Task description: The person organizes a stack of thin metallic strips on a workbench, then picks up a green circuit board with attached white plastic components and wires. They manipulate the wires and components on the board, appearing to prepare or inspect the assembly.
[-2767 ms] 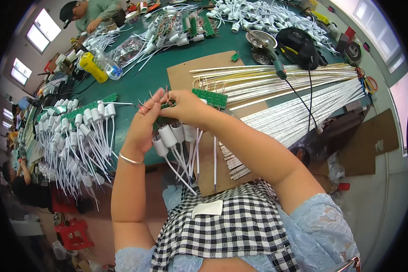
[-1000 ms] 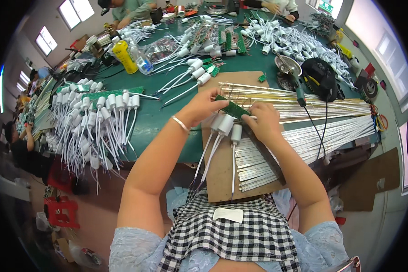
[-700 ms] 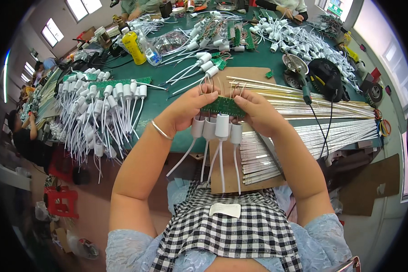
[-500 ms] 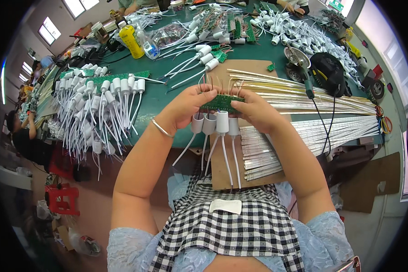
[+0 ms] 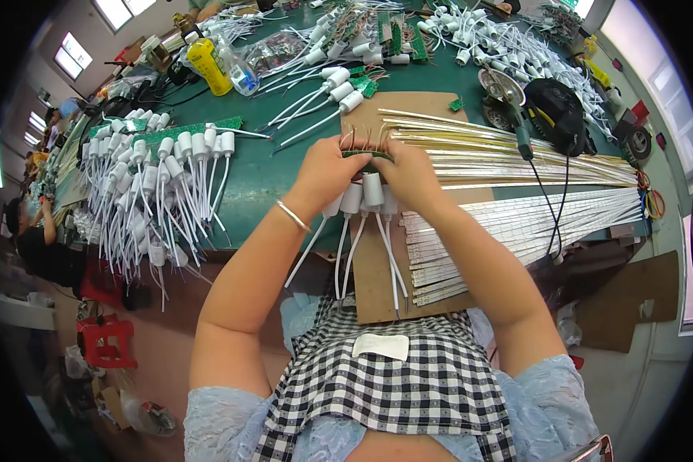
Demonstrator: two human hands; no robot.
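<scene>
A green board (image 5: pixel 368 154), almost edge-on, is in the upper middle of the frame. Thin wires (image 5: pixel 371 140) stick up; white tubes (image 5: pixel 372 189) with white cords (image 5: pixel 390 258) hang below.

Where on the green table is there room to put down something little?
Bare green table shows between the left heap of white cylinders and the left hand. A smaller bare cardboard patch lies left of the tiny green board, beyond the long strips. It's crowded on the far side, with a big pile, and on the right, under those strips.
</scene>
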